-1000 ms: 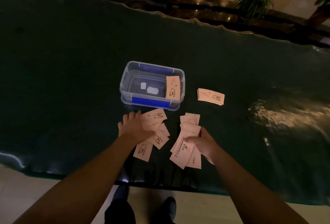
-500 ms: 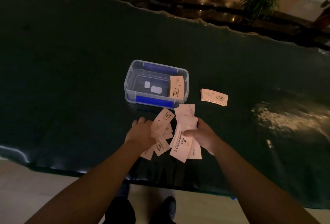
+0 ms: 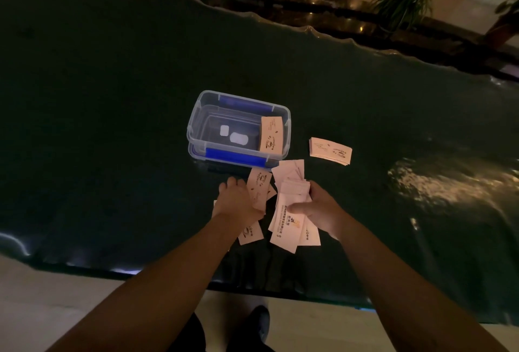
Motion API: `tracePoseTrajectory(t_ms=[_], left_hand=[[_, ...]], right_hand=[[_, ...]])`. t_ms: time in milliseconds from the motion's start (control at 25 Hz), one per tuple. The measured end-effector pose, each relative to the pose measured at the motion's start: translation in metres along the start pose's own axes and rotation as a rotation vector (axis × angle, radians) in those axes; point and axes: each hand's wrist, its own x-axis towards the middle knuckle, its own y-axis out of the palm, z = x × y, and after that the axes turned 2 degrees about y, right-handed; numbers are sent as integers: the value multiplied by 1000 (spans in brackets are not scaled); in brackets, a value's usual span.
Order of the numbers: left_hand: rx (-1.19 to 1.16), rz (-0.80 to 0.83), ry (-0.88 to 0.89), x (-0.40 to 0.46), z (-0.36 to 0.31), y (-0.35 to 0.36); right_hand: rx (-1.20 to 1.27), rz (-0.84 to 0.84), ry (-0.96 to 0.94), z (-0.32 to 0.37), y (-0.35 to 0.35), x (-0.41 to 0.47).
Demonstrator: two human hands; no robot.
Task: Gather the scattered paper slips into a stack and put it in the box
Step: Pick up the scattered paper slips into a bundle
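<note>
A clear plastic box (image 3: pixel 196 121) with blue clips sits mid-table; one pale slip (image 3: pixel 271 138) leans inside against its right wall. In front of the box, my right hand (image 3: pixel 317 209) grips a loose fan of pale printed slips (image 3: pixel 289 219). Beside it, my left hand (image 3: pixel 236 202) is closed on a smaller bunch of slips (image 3: pixel 258 188), raised and almost touching the right-hand fan. One slip (image 3: pixel 250 233) shows below my left wrist. A neat stack of slips (image 3: pixel 330 151) lies on the table right of the box.
The dark green table cover (image 3: pixel 112 98) spans the view, with its near edge above the pale floor (image 3: pixel 42 309). A bright glare patch (image 3: pixel 438 183) lies at the right. Potted plants (image 3: pixel 404 0) and a ledge stand behind the table. My shoes (image 3: pixel 261 323) show below.
My left hand lifted its slips off the table and moved right toward the right hand. The two bunches, apart a second ago, now nearly meet in front of the box.
</note>
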Motion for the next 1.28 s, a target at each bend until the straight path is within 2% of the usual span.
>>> tracePoseTrajectory(t_ms=[200,360,560,680,800,880,960,1040,1160,1280], left_hand=[[46,5,-78,0,-19,-1],[32,77,-84,2,-15,-10],[149,155,201,-3,-9,-8],[109,179,362,-10,-11,5],[-113,107,322,-19,-3,10],[-105,-14,265,-28,9,11],[-114,-54,194,-41,17,14],[-365,45,33,-59,13,22],[-870,304,-183,-75,-6,31],[-1135,308,-247,-75,-21,32]], right_hand=[[-14,-17,-8,1,-8,-2],[-14,-17,-17,-6,-15,0],[-40,22,-17,-15,-18,5],[-162,61,0,-18,-17,11],[-262,98,13,-17,-12,16],[-310,106,1,-12,-7,20],[-355,116,-6,-7,-1,24],[-424,127,-4,-2,6,27],[-560,143,0,0,15,30],[-639,124,2,-1,18,31]])
